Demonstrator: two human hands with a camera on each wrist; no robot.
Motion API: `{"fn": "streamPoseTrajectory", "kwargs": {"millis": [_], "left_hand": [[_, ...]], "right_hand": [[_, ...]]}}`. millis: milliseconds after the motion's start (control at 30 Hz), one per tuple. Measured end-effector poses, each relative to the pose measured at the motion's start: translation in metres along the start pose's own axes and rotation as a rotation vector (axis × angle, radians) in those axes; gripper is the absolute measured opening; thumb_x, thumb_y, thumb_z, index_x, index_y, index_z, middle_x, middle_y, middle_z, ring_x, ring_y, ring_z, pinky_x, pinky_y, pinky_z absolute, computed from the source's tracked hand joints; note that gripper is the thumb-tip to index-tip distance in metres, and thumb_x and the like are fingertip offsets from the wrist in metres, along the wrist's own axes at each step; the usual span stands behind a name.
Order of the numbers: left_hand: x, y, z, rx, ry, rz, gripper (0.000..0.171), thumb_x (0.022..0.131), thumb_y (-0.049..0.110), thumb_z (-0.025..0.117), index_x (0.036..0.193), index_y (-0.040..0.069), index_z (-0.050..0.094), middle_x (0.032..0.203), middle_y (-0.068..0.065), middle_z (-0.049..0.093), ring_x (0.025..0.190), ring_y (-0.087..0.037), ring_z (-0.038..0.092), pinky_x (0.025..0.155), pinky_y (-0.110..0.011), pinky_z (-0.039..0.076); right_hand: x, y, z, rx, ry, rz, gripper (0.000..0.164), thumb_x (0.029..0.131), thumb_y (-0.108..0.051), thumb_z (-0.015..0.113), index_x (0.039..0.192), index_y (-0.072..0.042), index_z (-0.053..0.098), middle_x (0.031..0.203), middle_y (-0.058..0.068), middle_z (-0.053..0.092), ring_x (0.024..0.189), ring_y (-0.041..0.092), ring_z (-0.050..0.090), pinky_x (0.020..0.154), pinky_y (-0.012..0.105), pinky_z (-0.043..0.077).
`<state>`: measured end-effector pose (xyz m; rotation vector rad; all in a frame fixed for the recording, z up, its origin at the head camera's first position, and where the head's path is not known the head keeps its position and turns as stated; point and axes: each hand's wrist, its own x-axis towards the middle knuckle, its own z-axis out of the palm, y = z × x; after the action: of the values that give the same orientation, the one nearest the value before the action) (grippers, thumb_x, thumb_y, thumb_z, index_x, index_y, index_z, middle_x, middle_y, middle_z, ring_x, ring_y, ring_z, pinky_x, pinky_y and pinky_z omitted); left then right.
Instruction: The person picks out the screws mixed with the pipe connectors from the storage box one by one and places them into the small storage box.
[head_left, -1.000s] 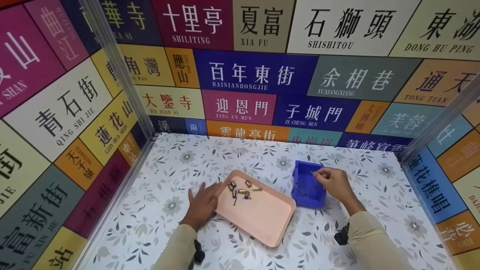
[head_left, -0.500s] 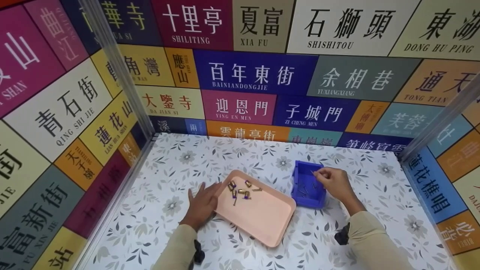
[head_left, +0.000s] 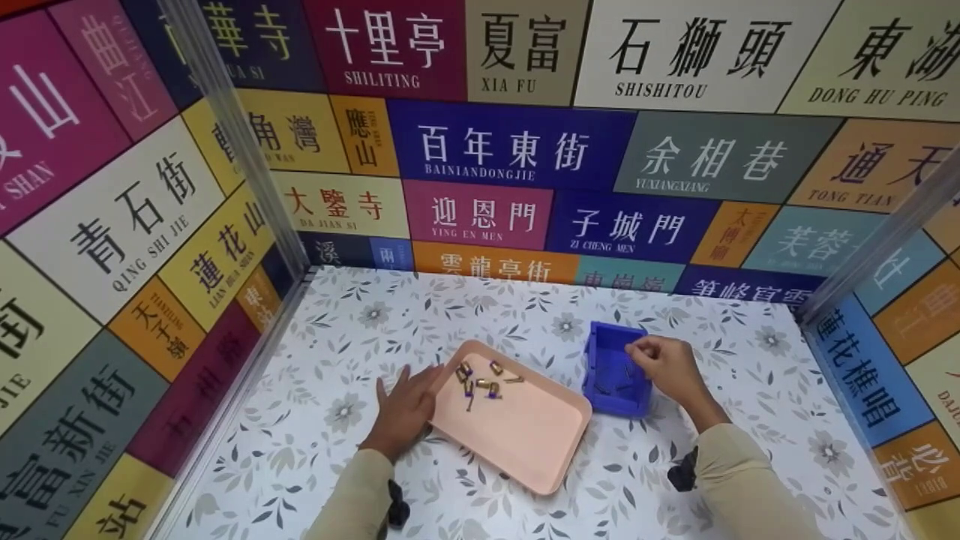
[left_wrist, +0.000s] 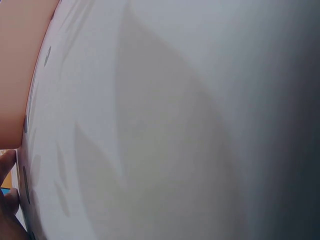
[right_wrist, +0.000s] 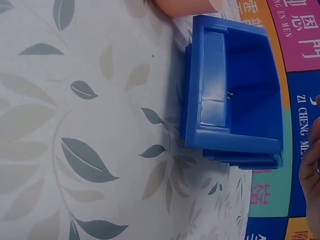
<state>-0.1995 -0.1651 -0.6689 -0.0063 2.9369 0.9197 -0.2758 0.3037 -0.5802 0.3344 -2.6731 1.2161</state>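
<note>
My left hand (head_left: 403,411) rests at the left edge of a peach tray (head_left: 517,442), fingers extended along its rim. Small brass-coloured cylinders (head_left: 496,367), some with purple parts, lie in the tray's far left part beside a few thin brass-coloured pieces (head_left: 514,379). My right hand (head_left: 666,365) is over the right side of a blue bin (head_left: 592,360), thumb and fingertips drawn together, with nothing visible between them. Several thin dark screw-like pieces (head_left: 625,388) lie in the bin. The right wrist view shows the bin (right_wrist: 212,80) from its front and the hand (right_wrist: 311,165) at the right edge.
A white table cover (head_left: 300,450) with a leaf print lies under everything. Walls of coloured sign panels (head_left: 510,142) rise behind and at both sides. The bin stands close beside the tray's right corner. The left wrist view is mostly table cover.
A thin piece seen earlier at my right fingertips no longer shows there, and the pieces in the bin lie differently. My left hand and the tray have stayed put.
</note>
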Motion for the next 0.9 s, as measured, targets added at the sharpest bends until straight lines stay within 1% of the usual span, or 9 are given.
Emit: {"fn": "streamPoseTrajectory", "kwargs": {"millis": [100, 267, 367, 500, 567, 700, 767, 833, 900], "left_hand": [[0.000, -0.001, 0.001, -0.002, 0.001, 0.011, 0.050, 0.108, 0.045, 0.027, 0.157, 0.049, 0.032, 0.162, 0.020, 0.037, 0.160, -0.025, 0.014, 0.123, -0.064, -0.014], [0.001, -0.001, 0.001, -0.011, -0.017, -0.010, 0.050, 0.107, 0.044, 0.029, 0.156, 0.051, 0.030, 0.163, 0.022, 0.035, 0.161, -0.023, 0.012, 0.123, -0.063, -0.016], [0.001, -0.001, 0.001, -0.010, -0.025, -0.016, 0.050, 0.107, 0.045, 0.028, 0.156, 0.053, 0.029, 0.163, 0.023, 0.034, 0.161, -0.022, 0.011, 0.123, -0.062, -0.017], [0.001, 0.000, 0.000, -0.008, -0.025, -0.011, 0.050, 0.107, 0.045, 0.028, 0.157, 0.051, 0.029, 0.163, 0.022, 0.034, 0.161, -0.023, 0.012, 0.123, -0.063, -0.016], [0.001, 0.000, 0.000, -0.007, -0.022, -0.010, 0.051, 0.107, 0.044, 0.028, 0.157, 0.049, 0.030, 0.163, 0.021, 0.034, 0.161, -0.024, 0.012, 0.123, -0.063, -0.016], [0.001, 0.000, 0.000, 0.000, -0.016, -0.017, 0.051, 0.107, 0.043, 0.029, 0.157, 0.048, 0.031, 0.163, 0.021, 0.035, 0.161, -0.023, 0.013, 0.123, -0.064, -0.016], [0.001, 0.001, 0.000, 0.005, -0.014, -0.017, 0.051, 0.107, 0.043, 0.028, 0.157, 0.048, 0.031, 0.163, 0.021, 0.035, 0.160, -0.023, 0.013, 0.123, -0.064, -0.015], [0.000, 0.001, 0.000, 0.004, -0.011, -0.011, 0.051, 0.107, 0.044, 0.028, 0.158, 0.048, 0.032, 0.163, 0.021, 0.036, 0.160, -0.023, 0.013, 0.123, -0.064, -0.015], [-0.001, 0.000, -0.001, 0.001, 0.001, 0.017, 0.050, 0.108, 0.042, 0.029, 0.158, 0.045, 0.033, 0.162, 0.018, 0.037, 0.160, -0.026, 0.015, 0.123, -0.066, -0.013]], "right_hand": [[0.000, -0.001, 0.003, 0.007, 0.004, -0.010, 0.018, 0.095, -0.025, 0.074, 0.088, -0.009, 0.078, 0.061, -0.002, 0.060, 0.048, 0.009, 0.057, 0.050, 0.023, 0.051], [0.000, -0.006, 0.014, 0.019, -0.013, -0.020, 0.017, 0.095, -0.025, 0.074, 0.088, -0.011, 0.078, 0.061, -0.003, 0.061, 0.049, 0.009, 0.056, 0.050, 0.023, 0.048], [0.000, -0.010, 0.022, 0.037, -0.040, -0.019, 0.018, 0.096, -0.029, 0.074, 0.088, -0.013, 0.078, 0.061, 0.001, 0.062, 0.048, 0.009, 0.054, 0.050, 0.024, 0.046], [0.001, -0.020, 0.035, 0.073, -0.076, -0.014, 0.018, 0.096, -0.030, 0.073, 0.089, -0.015, 0.078, 0.062, 0.009, 0.064, 0.047, 0.010, 0.053, 0.047, 0.025, 0.044], [0.001, -0.026, 0.042, 0.082, -0.084, -0.024, 0.016, 0.096, -0.029, 0.073, 0.089, -0.015, 0.078, 0.062, 0.007, 0.064, 0.048, 0.010, 0.053, 0.048, 0.025, 0.044], [0.003, -0.038, 0.056, 0.089, -0.088, -0.072, 0.012, 0.095, -0.027, 0.075, 0.088, -0.018, 0.079, 0.062, -0.005, 0.062, 0.051, 0.007, 0.051, 0.051, 0.024, 0.043], [0.005, -0.043, 0.063, 0.097, -0.094, -0.097, 0.010, 0.094, -0.026, 0.075, 0.088, -0.019, 0.080, 0.061, -0.008, 0.061, 0.051, 0.007, 0.050, 0.051, 0.024, 0.043], [0.007, -0.048, 0.069, 0.112, -0.108, -0.110, 0.010, 0.094, -0.025, 0.076, 0.087, -0.019, 0.080, 0.059, -0.007, 0.061, 0.049, 0.007, 0.050, 0.050, 0.024, 0.043], [0.009, -0.053, 0.075, 0.127, -0.123, -0.119, 0.010, 0.094, -0.025, 0.076, 0.087, -0.019, 0.080, 0.059, -0.001, 0.063, 0.048, 0.007, 0.051, 0.049, 0.024, 0.045]]}}
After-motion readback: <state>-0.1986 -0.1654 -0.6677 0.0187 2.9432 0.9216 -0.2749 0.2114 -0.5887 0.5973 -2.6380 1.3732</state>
